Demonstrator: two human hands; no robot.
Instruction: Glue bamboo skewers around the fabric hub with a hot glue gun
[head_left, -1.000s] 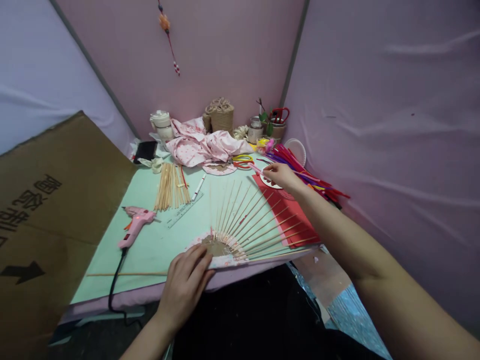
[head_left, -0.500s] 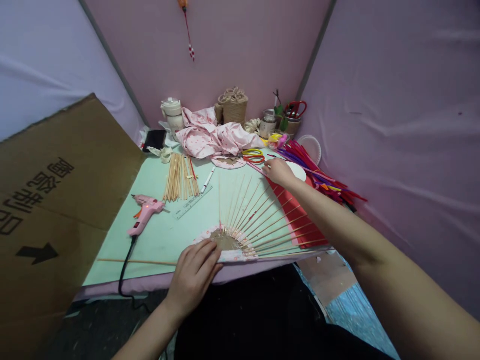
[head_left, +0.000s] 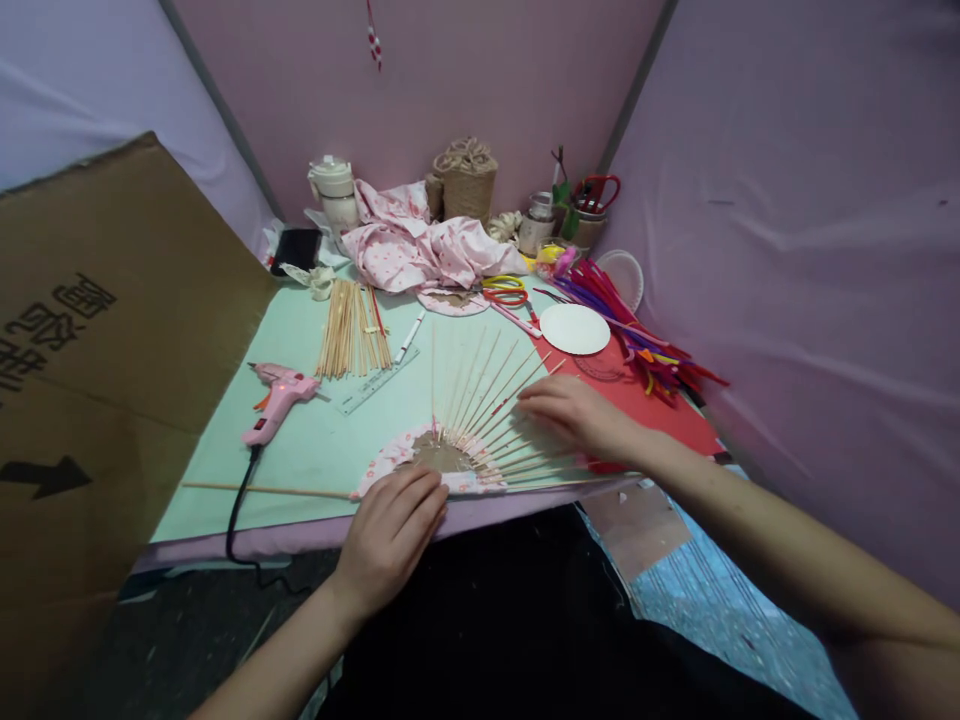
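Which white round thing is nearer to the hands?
The flat white paper circle, lying just beyond the right hand by the red paper. The other, a white plate, sits farther back behind the pipe cleaners.

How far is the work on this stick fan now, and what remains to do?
Done: the sticks are spread in a fan from the half-round base. In hand: the left hand presses the base and the right hand lies flat on the right-side sticks. Left, probably: the sticks are bare, with no covering; the red paper lies partly under them, and the glue gun lies unheld on the mat.
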